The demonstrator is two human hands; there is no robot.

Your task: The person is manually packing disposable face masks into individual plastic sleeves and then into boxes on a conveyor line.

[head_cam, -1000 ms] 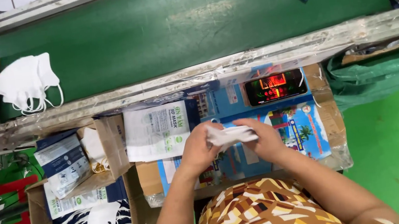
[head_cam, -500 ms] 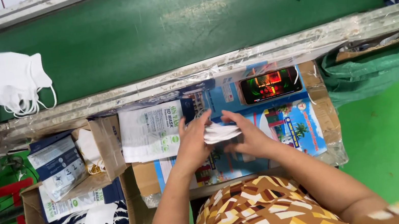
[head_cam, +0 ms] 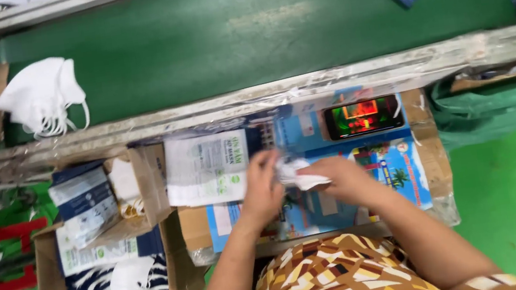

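My left hand and right hand both pinched shut on a folded white face mask, centre of frame | mask over my blue printed work board | phone just above | mask pile upper left on green conveyor belt

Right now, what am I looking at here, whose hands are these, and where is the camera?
No machine here: a person wears a camera on the head, looking down at their own arms. The left hand and right hand together hold a white face mask over a cardboard work surface. On it lie a stack of flat white packets and a phone with its screen lit. Beyond runs a green conveyor belt, with a pile of white masks at its left end.
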